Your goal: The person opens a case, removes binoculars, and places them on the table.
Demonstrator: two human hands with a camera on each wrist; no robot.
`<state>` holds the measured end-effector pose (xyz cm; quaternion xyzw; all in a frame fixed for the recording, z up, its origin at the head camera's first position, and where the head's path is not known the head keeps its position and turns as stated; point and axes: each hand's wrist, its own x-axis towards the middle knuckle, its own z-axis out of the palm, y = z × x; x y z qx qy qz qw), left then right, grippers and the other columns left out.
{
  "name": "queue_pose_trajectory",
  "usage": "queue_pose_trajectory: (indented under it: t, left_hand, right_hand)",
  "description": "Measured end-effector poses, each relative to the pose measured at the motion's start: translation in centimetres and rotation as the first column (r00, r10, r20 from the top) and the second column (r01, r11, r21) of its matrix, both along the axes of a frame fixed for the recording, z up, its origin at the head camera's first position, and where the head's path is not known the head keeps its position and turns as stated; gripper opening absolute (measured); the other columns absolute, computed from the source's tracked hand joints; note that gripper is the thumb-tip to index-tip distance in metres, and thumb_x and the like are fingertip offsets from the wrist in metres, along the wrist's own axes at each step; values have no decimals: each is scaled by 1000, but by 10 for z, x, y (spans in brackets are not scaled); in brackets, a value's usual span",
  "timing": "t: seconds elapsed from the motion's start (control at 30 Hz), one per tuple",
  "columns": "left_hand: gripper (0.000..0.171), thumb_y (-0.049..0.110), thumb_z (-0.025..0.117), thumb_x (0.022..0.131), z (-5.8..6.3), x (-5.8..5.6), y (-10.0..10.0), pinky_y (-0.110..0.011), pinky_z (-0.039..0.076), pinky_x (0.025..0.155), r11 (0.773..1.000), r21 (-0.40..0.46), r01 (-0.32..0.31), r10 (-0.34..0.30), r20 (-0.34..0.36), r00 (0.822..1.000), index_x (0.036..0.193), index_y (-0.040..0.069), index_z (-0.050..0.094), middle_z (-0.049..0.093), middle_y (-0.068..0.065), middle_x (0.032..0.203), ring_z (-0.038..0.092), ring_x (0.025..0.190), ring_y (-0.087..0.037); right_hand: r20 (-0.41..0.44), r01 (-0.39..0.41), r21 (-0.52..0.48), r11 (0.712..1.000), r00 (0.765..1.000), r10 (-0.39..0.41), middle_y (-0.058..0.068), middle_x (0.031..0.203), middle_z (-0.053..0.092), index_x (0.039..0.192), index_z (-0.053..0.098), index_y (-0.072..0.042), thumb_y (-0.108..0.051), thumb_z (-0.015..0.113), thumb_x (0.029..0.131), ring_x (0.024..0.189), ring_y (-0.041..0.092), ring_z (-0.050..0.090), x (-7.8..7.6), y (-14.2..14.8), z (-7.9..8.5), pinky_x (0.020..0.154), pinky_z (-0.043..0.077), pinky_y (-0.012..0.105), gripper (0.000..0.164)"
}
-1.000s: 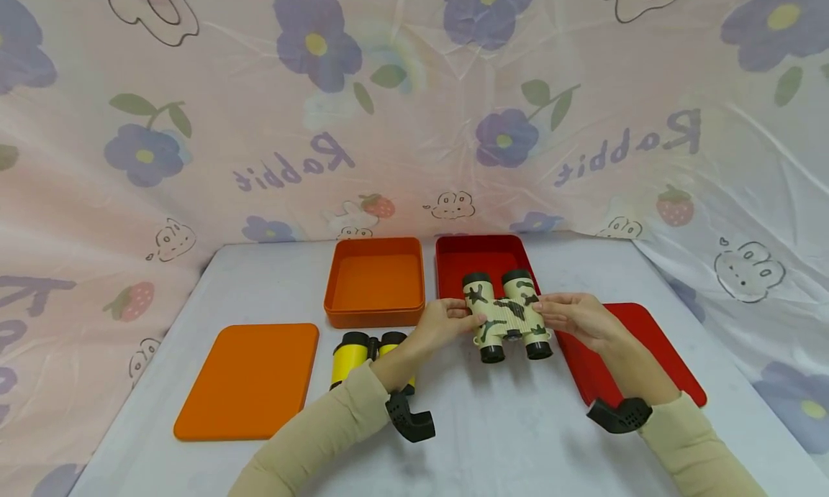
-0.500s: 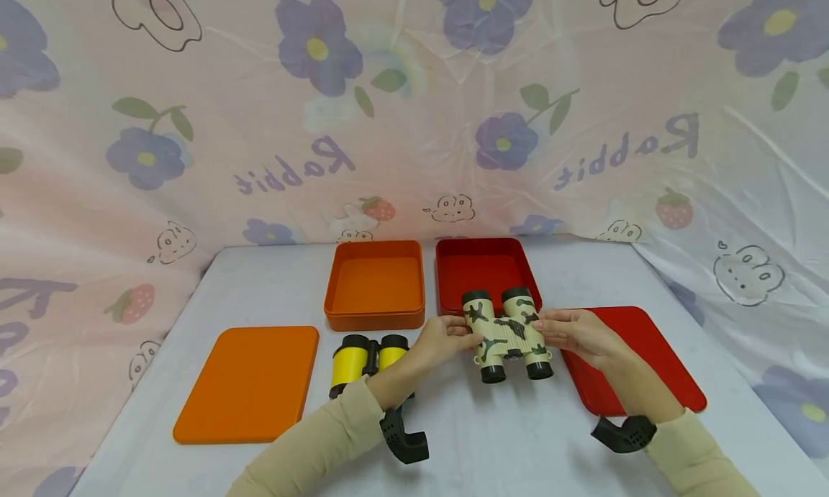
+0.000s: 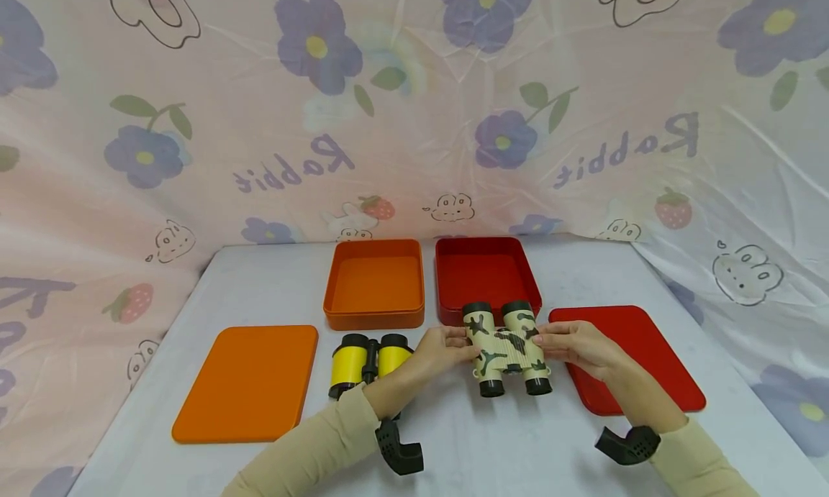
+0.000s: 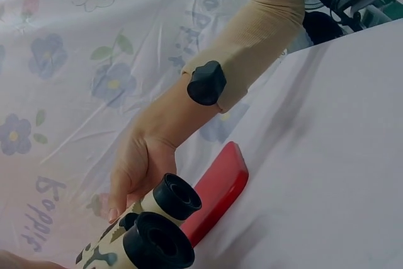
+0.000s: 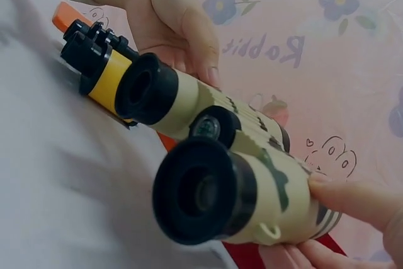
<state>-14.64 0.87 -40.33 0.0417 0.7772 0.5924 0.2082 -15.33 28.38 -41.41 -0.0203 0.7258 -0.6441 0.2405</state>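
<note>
Camouflage binoculars (image 3: 510, 349) are held between both hands, just in front of the red box (image 3: 486, 267). My left hand (image 3: 440, 352) grips the left barrel, thumb on top. On the opposite barrel, my right hand (image 3: 578, 344) pinches with thumb and fingers. The right wrist view shows the binoculars' black eyecups (image 5: 198, 190) and a small compass (image 5: 208, 127) between them. Yellow-and-black binoculars (image 3: 350, 364) stand on the table left of my left hand, partly hidden behind that forearm.
An orange box (image 3: 374, 313) stands open beside the red one at the table's back. Its flat orange lid (image 3: 246, 382) lies at left. A red lid (image 3: 637, 353) lies at right, partly under my right arm. A patterned cloth (image 3: 414, 108) hangs behind the table (image 3: 492, 454).
Both hands have brought the camouflage binoculars nearer to me, down from over the red box's front rim. More of the red box's interior shows. The yellow binoculars stay in place.
</note>
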Motion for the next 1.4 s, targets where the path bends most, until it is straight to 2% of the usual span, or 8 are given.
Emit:
queue_pose_trajectory:
  t: [0.13, 0.3, 0.4, 0.6, 0.73, 0.87, 1.17, 1.4]
  left_hand:
    - [45, 13, 71, 86, -6, 4, 0, -33, 57, 90, 1000, 3, 9, -9, 11, 1000, 123, -8, 58, 69, -22, 113, 67, 98, -22]
    - [45, 12, 71, 85, -13, 8, 1, -33, 57, 88, 1000, 4, 6, -6, 21, 1000, 122, -9, 57, 69, -21, 112, 67, 97, -21]
    - [46, 13, 71, 85, -15, 10, 1, -33, 57, 88, 1000, 2, 0, 0, 30, 1000, 123, -9, 57, 69, -21, 112, 66, 97, -21]
    - [45, 11, 69, 87, -21, 13, 1, -35, 57, 90, 1000, 19, -12, 11, 46, 999, 125, -9, 56, 68, -21, 116, 67, 101, -22]
    - [45, 7, 66, 88, -25, 14, 2, -34, 58, 89, 998, 60, -11, 6, 74, 997, 127, -12, 53, 66, -23, 118, 67, 101, -23]
    - [48, 5, 64, 89, -28, 16, 3, -33, 59, 88, 995, 95, -19, 9, 105, 994, 131, -13, 49, 65, -23, 120, 67, 99, -22]
    - [51, 8, 64, 88, -36, 21, 5, -36, 56, 96, 999, 54, 4, -9, 88, 996, 133, -12, 48, 65, -21, 123, 66, 106, -22]
    - [51, 9, 64, 89, -37, 21, 6, -37, 55, 96, 998, 65, 0, -6, 90, 996, 134, -11, 48, 65, -20, 123, 65, 107, -21]
  right_hand:
    - [11, -18, 9, 1000, 1000, 18, -13, 90, 74, 106, 73, -13, -19, 62, 94, 85, 4, 71, 2, 0, -4, 83, 58, 20, 17]
    - [17, -31, 66, 997, 999, 30, -12, 94, 73, 120, 63, 5, -21, 65, 92, 88, 4, 70, 3, 0, -10, 85, 58, 21, 39]
    - [22, -32, 94, 995, 999, 30, -12, 97, 73, 124, 58, 11, -23, 66, 92, 89, 3, 69, 4, -1, -13, 86, 58, 21, 47]
    - [31, -41, 130, 991, 999, 38, -6, 103, 73, 128, 55, 12, -25, 67, 91, 92, 6, 69, 6, -4, -19, 90, 57, 27, 54]
    - [43, -36, 137, 990, 999, 30, -3, 106, 73, 130, 51, 14, -25, 67, 91, 93, 7, 69, 6, -4, -21, 92, 58, 31, 58]
    - [53, -31, 127, 991, 998, 25, -4, 104, 74, 130, 51, 14, -25, 68, 90, 92, 7, 69, 5, -3, -25, 90, 58, 30, 58]
    - [80, -24, 96, 995, 997, 16, -5, 99, 74, 127, 56, 12, -23, 68, 90, 89, 8, 70, 9, -2, -36, 87, 59, 30, 52]
    - [83, -20, 102, 995, 996, 11, -4, 99, 74, 126, 56, 13, -23, 68, 90, 89, 10, 71, 9, -3, -34, 87, 59, 31, 52]
